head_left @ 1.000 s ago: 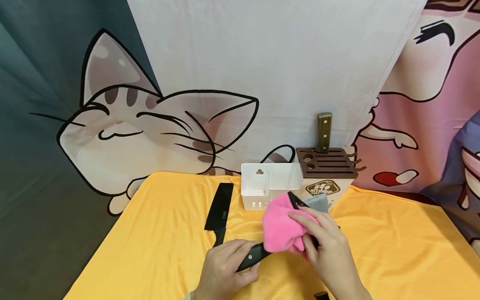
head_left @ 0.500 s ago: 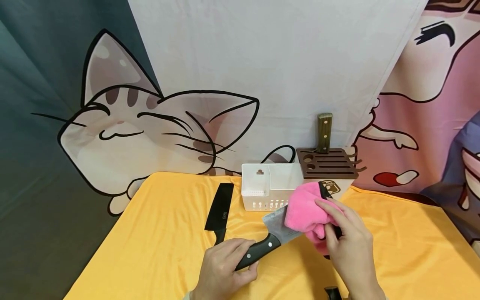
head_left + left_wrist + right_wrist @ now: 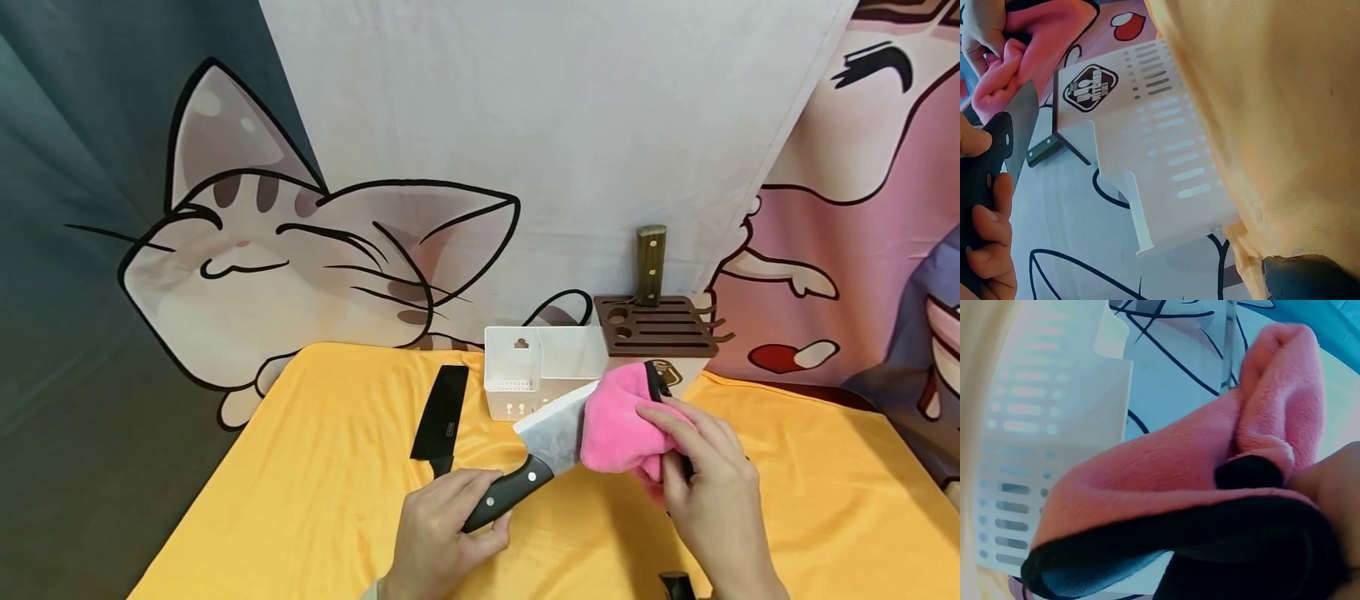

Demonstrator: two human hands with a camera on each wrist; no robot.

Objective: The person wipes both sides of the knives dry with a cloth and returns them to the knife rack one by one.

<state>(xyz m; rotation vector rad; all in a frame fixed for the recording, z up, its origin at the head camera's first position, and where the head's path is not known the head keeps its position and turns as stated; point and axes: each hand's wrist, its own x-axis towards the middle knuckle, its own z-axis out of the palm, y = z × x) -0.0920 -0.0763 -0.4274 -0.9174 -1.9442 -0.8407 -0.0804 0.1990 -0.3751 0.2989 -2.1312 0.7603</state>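
Note:
In the head view my left hand [image 3: 442,525] grips the black riveted handle of a kitchen knife [image 3: 555,429], whose broad grey blade points up to the right. My right hand [image 3: 712,483] pinches a pink cloth [image 3: 622,421] with a black edge, folded around the outer part of the blade, hiding the tip. Near the handle the blade shows bare. From the left wrist, curled fingers [image 3: 994,231] wrap the handle, and the cloth lies beyond the blade. The right wrist view shows the fluffy cloth [image 3: 1160,462] folded over, its dark underside turned outward.
A black-bladed knife [image 3: 441,417] lies on the yellow tablecloth [image 3: 300,500] at left. Behind stands a white holder [image 3: 512,358] with a brown slotted top [image 3: 667,333]; a wooden-handled knife [image 3: 650,265] sits upright in it. A black handle end [image 3: 677,585] shows at the bottom edge.
The cloth in my right hand has slid right along the blade, away from the handle, baring the blade's base. My left hand has shifted slightly left and down with the knife.

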